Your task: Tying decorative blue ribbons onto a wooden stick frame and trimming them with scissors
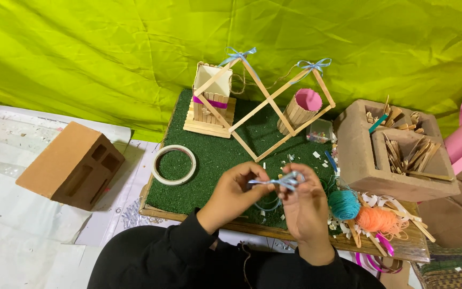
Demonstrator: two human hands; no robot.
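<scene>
Both hands, left hand (pixel 235 188) and right hand (pixel 304 206), pinch a light-blue ribbon (pixel 284 181) over the near green mat (pixel 209 155), seemingly tying a bow; tightening its loops evenly calls for care.

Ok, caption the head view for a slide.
Both hands, left hand and right hand, pinch a thin light-blue ribbon above the green turf-covered board.

Meeting at lower centre of the frame, left hand (pixel 235 194) and right hand (pixel 306 206) pinching fingertips together, black sleeves below.
</scene>
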